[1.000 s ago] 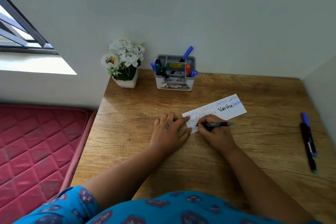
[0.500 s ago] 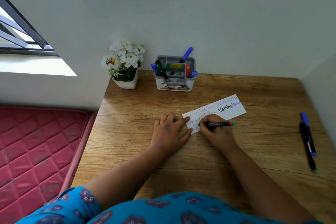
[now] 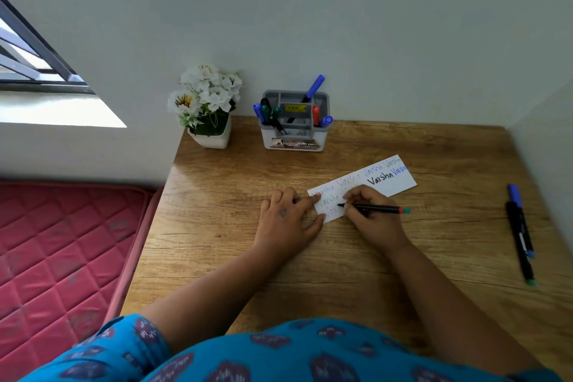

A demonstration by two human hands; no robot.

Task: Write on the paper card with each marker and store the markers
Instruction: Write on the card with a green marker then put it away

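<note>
1. We wear a bright blue top (image 3: pixel 297 350) printed with dark purplish blotches.
2. Its short left sleeve (image 3: pixel 124 347) carries the same print and ends above the elbow.
3. Both forearms are bare, with no watch or bangles.
4. A small dark mark, perhaps ink, sits on our left hand (image 3: pixel 283 220).

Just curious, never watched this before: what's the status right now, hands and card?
Left hand flat, pinning card. Right hand grips marker, tip on card, mid-word. Two markers loose at right; holder at back. Nothing in the way.
</note>
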